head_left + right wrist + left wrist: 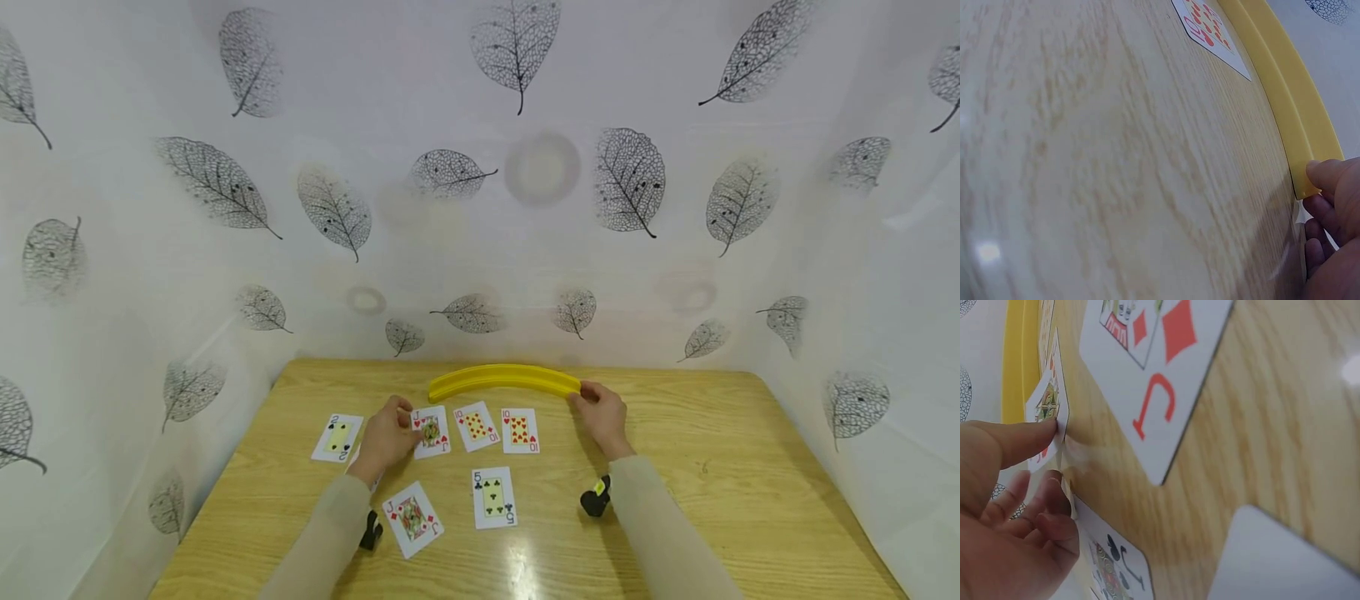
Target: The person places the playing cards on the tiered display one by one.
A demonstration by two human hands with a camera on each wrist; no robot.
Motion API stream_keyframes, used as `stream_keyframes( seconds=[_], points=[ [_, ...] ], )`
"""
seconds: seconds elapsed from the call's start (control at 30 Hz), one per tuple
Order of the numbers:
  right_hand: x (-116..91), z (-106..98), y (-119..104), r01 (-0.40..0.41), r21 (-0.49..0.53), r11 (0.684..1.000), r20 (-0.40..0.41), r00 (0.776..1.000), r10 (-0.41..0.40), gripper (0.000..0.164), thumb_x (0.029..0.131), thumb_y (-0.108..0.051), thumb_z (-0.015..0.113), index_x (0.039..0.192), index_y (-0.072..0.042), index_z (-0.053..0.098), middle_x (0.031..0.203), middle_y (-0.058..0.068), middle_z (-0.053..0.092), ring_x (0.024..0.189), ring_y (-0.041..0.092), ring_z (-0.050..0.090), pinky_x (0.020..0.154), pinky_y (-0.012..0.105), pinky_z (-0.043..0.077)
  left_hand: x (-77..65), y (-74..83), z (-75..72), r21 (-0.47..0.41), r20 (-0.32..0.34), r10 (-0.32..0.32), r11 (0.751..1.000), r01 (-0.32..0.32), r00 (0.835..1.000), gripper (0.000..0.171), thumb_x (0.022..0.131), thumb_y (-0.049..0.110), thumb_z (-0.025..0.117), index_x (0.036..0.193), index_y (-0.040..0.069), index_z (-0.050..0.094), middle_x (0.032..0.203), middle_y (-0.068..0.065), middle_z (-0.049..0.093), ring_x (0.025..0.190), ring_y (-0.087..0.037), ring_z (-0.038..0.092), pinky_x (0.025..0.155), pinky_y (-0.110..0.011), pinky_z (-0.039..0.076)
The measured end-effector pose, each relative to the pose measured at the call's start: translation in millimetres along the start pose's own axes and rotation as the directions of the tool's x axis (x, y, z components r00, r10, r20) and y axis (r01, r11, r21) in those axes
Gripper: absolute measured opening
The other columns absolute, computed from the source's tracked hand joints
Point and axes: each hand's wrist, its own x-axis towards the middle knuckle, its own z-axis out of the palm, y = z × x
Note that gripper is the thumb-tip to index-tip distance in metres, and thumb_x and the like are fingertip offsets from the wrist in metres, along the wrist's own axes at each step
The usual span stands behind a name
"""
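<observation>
In the head view, my left hand point(388, 437) holds the left edge of a jack of hearts card point(432, 433). The left wrist view shows its thumb point(1041, 436) across the card's face, the other fingers curled beside the edge. A jack of spades point(1110, 562) lies beneath this hand, mostly hidden in the head view. My right hand point(602, 417) pinches the right end of a curved yellow card holder point(502, 377); in the right wrist view the thumb lies on top of the holder point(1282, 94) and fingers sit below its end.
Right of the jack lie a ten of diamonds point(476, 426) and a ten of hearts point(521, 430). A two of spades point(337, 437) is farther left. Nearer me are a jack of diamonds point(413, 518) and a five of clubs point(494, 497). Leaf-patterned sheeting point(540, 250) encloses the wooden table point(712, 483).
</observation>
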Motion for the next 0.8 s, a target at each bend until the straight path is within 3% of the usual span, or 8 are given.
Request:
stream_keyframes(
  seconds=[0.1,0.23,0.47,0.8],
  points=[
    [1.2,0.6,0.6,-0.003,-0.001,1.0,0.002,1.0,0.003,0.042,0.101,-0.019,0.071,0.136,0.005,0.066,0.13,0.027,0.07,0.122,0.042,0.065,0.107,0.054,0.053,1.5,-3.2,4.2,-0.034,-0.027,0.011,0.999,-0.012,1.0,0.042,0.089,0.011,0.082,0.123,0.006,0.058,0.107,-0.015,0.073,0.095,-0.028,0.069,0.087,-0.049,0.058],
    [1.8,1.0,1.5,-0.006,-0.002,1.0,0.003,1.0,0.006,0.042,0.101,-0.02,0.072,0.135,0.004,0.066,0.129,0.027,0.071,0.121,0.042,0.065,0.107,0.054,0.053,2.6,-6.0,8.0,-0.071,-0.073,0.065,0.995,-0.07,0.995,0.039,0.089,0.007,0.083,0.121,0.006,0.059,0.1,-0.011,0.074,0.087,-0.022,0.069,0.081,-0.042,0.059],
    [1.1,0.7,1.7,0.011,-0.004,1.0,-0.009,1.0,-0.011,0.041,0.101,-0.019,0.072,0.134,0.005,0.067,0.127,0.027,0.071,0.119,0.042,0.066,0.105,0.055,0.054,2.4,-2.3,7.3,-0.174,-0.095,0.128,0.974,-0.143,0.987,0.045,0.09,0.004,0.082,0.13,0.003,0.06,0.097,-0.01,0.077,0.089,-0.022,0.072,0.084,-0.041,0.062],
    [1.5,0.9,5.0,0.016,0.016,1.0,0.002,1.0,-0.016,0.044,0.101,-0.02,0.072,0.136,0.005,0.065,0.129,0.027,0.07,0.119,0.041,0.065,0.105,0.054,0.055,1.9,8.3,3.5,-0.226,-0.123,0.171,0.954,-0.195,0.978,0.017,0.095,0.01,0.079,0.109,0.005,0.072,0.097,-0.008,0.077,0.087,-0.016,0.07,0.078,-0.024,0.06]
  ],
)
